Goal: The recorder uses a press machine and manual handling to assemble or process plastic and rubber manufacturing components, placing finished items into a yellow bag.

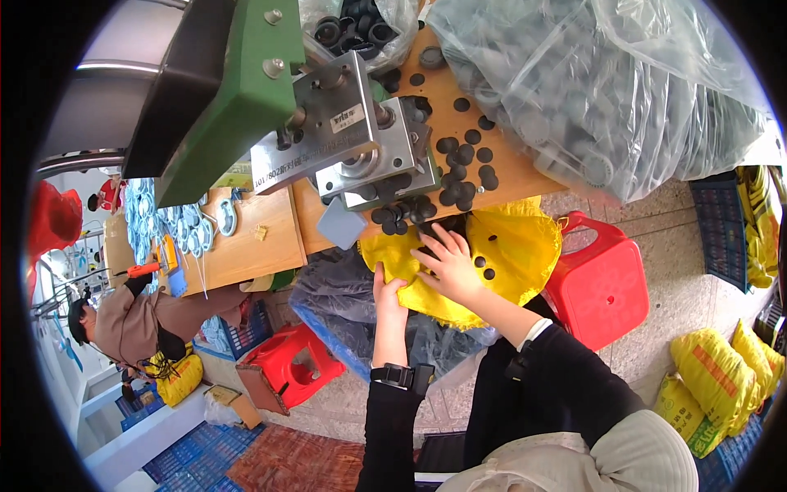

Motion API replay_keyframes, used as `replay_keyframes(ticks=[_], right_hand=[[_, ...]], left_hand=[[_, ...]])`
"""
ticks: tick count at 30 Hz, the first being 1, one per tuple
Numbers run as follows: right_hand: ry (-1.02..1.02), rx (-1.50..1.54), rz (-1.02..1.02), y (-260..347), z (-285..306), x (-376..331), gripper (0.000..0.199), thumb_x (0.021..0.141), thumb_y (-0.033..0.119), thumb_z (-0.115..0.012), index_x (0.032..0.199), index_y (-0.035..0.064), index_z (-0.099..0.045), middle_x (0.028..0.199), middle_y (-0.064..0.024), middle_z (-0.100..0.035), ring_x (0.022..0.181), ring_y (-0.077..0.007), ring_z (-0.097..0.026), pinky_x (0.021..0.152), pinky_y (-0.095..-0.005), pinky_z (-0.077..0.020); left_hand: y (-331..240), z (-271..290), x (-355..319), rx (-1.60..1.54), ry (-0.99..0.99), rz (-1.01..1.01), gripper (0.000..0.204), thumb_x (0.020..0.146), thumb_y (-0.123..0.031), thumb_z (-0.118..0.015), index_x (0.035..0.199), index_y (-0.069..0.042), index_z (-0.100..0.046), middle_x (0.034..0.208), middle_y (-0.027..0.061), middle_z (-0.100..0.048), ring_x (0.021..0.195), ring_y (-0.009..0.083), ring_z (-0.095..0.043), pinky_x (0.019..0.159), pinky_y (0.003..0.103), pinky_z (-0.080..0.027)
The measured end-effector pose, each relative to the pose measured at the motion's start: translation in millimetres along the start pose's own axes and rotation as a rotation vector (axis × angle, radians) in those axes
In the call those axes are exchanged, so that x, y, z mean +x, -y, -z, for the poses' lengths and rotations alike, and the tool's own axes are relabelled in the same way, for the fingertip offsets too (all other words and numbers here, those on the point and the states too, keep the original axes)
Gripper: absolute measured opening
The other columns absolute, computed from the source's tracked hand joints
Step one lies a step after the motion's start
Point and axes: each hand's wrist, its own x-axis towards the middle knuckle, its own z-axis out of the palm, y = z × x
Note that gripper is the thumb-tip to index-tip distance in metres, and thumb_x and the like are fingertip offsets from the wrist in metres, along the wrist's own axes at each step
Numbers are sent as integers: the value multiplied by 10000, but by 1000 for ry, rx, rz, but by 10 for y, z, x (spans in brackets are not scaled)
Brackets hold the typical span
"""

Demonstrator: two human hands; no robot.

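Observation:
A yellow woven sack (525, 254) hangs with its mouth wide at the table's front edge, a few small black discs (489, 273) lying on it. At its left side, my left hand (390, 297) grips the sack's rim, the thumb showing and the other fingers mostly hidden behind the cloth. My right hand (452, 269) reaches over the sack with fingers spread, its fingertips close to the dark discs at the table edge. Many more black round discs (464, 156) lie scattered on the wooden table (512, 182), just beyond my hands.
A green press (238, 90) with a metal die (328, 135) stands ahead left. Large clear bags (607, 98) of dark round parts fill the far right. Red stools (597, 283) stand on the right and left. A seated co-worker (135, 324) is at the left by blue parts (193, 230).

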Motion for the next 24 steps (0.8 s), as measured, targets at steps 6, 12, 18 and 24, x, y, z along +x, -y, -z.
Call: replay_keyframes(ticks=[6,12,18,24], right_hand=[[239,-4,-54,-107,-167,122,265,711,295,-610,868,83,-589,833,-115,-586,811,-267,-560,692,-373,-441],[90,231,-309,20,-436,240,483,713,492,-541,906,53,-594,805,-153,-593,802,-278,-569,750,-389,-416],[-33,-6,-416,-284,-204,-271,510,659,329,-641,1078,71,-507,1103,-154,-476,1093,-321,-382,909,-457,-257],[-203,-437,-1140,-943,804,-1160,789,596,222,-731,1229,25,-304,1220,-198,-346,1028,-338,-434,858,-451,-359]], left_hand=[[22,-43,-34,16,-55,16,757,617,121,-431,1324,-50,-223,1209,141,-430,1078,273,-466,881,355,-413],[-11,9,8,50,-114,6,781,610,118,-440,1335,-44,-197,1205,147,-425,1075,277,-462,859,350,-424],[-35,-20,-11,36,-142,11,803,601,113,-441,1344,-27,-169,1249,164,-383,1096,291,-441,882,353,-408],[-99,41,6,48,-147,-1,792,602,107,-438,1340,-18,-180,1256,172,-378,1103,299,-436,890,356,-400]])
